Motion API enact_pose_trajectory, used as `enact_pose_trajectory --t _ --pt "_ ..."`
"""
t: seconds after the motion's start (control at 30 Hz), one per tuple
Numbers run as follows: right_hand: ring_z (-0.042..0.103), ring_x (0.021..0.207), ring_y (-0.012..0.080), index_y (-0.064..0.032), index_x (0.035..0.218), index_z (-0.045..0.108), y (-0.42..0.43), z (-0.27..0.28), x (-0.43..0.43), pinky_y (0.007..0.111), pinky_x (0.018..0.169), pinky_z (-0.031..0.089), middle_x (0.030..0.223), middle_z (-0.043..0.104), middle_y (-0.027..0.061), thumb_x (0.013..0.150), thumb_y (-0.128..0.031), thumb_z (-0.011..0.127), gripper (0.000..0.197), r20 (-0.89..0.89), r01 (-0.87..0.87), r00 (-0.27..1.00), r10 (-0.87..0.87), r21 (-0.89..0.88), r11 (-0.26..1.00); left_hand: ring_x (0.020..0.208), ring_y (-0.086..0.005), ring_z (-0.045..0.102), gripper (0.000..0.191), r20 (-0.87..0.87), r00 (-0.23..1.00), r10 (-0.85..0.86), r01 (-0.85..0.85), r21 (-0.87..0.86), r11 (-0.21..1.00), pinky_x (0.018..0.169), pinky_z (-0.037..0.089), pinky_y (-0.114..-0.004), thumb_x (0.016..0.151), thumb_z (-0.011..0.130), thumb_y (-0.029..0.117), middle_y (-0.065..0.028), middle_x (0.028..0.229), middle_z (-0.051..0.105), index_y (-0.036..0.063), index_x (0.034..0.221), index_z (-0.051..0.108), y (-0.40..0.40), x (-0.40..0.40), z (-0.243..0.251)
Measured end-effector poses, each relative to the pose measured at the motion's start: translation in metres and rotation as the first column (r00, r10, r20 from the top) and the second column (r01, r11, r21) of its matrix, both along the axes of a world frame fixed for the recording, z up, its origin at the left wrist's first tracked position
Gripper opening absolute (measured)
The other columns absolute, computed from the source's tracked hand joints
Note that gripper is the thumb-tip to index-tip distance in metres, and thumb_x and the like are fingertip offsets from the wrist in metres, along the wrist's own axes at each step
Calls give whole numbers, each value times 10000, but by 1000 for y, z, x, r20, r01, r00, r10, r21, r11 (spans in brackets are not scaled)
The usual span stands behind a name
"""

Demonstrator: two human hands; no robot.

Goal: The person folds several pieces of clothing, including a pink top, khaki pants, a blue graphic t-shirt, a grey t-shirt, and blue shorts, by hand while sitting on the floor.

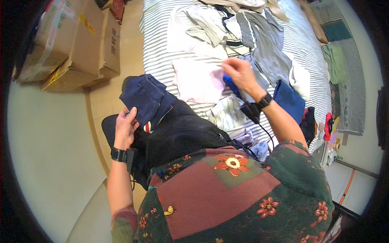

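Observation:
My left hand [125, 126] grips the edge of a navy cloth garment [144, 97], which lies partly folded over my knee and has a red and white striped patch at its lower end. My right hand [238, 73] is raised over the bed, beside a folded pale pink garment [199, 80]; its fingers are curled and slightly blurred, and whether they touch anything cannot be told. Just below that hand lies a bright blue cloth [231, 85]. A pale checked cloth [228, 112] rests nearer to me. To the right of my right wrist sits a folded blue garment [288, 97].
A striped bedsheet [156, 39] bears grey trousers [269, 45], white garments [194, 36] and other loose clothes. Cardboard boxes [85, 42] stand on the floor at the left. A green cloth [335, 63] lies beyond the bed's right side. A black cable hangs by my right forearm.

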State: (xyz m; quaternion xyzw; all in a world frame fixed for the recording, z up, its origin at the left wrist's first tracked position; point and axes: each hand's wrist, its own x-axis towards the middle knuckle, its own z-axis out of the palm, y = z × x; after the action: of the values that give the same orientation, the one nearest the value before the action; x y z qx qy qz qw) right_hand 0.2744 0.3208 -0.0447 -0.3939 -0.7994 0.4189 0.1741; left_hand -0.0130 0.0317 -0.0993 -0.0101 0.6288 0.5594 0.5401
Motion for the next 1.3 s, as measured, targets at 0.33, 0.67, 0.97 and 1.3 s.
enact_pose_trajectory --t 0.33,0.67,0.97,1.3 --pt "623 704 124 16 938 640 7 -72 159 238 642 506 843 658 70 811 56 524 177 -203 662 702 -683 -166 731 760 -116 620 344 9 1000 6 -6 36 999 597 509 -222 808 695 127 -33 963 615 45 1087 512 14 2 -8" --pt "551 611 149 -41 653 570 21 -106 174 260 567 468 691 592 59 731 108 470 196 -26 574 748 -663 -477 666 828 -134 621 363 15 1000 11 -12 103 995 675 517 -245 821 676 111 -37 1023 622 39 1140 518 17 9 -4" --pt "592 687 245 -17 891 529 7 -84 157 445 825 525 798 546 88 728 96 462 210 -304 520 475 -825 -659 543 884 -142 611 415 11 1000 1 -2 87 996 736 516 -260 822 673 97 -47 1061 609 26 1188 490 10 3 -11" --pt "452 523 162 -3 910 517 35 -73 158 533 803 513 712 511 83 713 31 451 211 -249 478 255 -934 -807 346 886 -143 613 403 11 1000 7 -9 137 990 745 515 -263 819 682 108 -59 1059 610 22 1167 497 11 5 -13"
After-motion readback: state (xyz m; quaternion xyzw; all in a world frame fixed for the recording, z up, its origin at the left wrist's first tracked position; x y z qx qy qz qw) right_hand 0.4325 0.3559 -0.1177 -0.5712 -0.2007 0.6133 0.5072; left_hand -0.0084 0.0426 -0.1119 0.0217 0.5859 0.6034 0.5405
